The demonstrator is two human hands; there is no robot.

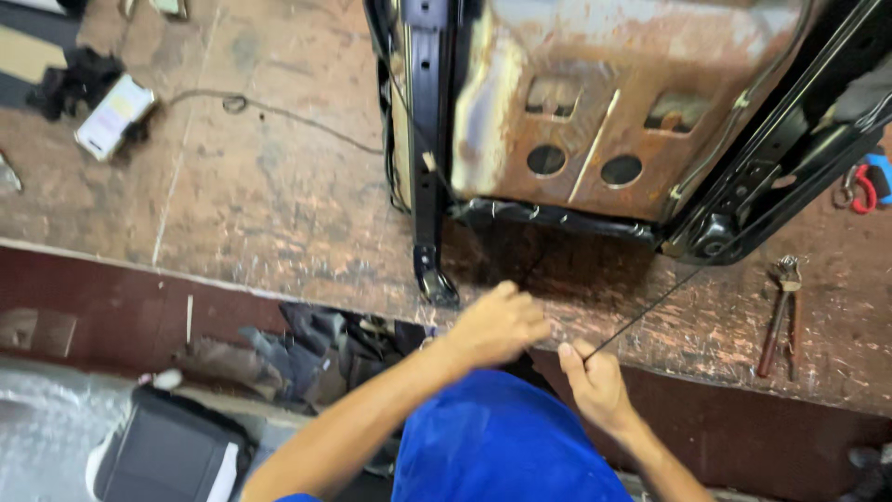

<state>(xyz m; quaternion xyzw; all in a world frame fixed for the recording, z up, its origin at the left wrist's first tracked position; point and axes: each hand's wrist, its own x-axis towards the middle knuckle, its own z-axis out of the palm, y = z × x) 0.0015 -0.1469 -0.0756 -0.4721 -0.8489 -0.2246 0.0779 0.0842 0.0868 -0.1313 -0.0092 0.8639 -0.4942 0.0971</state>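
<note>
The right hand (596, 383) pinches the near end of a thin black wire (650, 311) between thumb and fingers, so its grip is narrow and closed on the wire. From that grip the wire runs taut, up and away to the right, toward the black frame rail (743, 191) of a rusty metal seat pan (604, 102) that stands on the worn wooden worktop (279, 204). The left hand (497, 325) sits just beside the right grip, at the worktop's near edge, curled into a loose fist; whether its grip holds anything, I cannot tell. Directly beyond the left hand a black bracket foot (435, 279) of the frame rests on the worktop. Well to the right of the grip lie rusty pliers (782, 311), and farther beyond them a red-handled tool (864, 186). Far to the left lies a small white box (113, 116).
</note>
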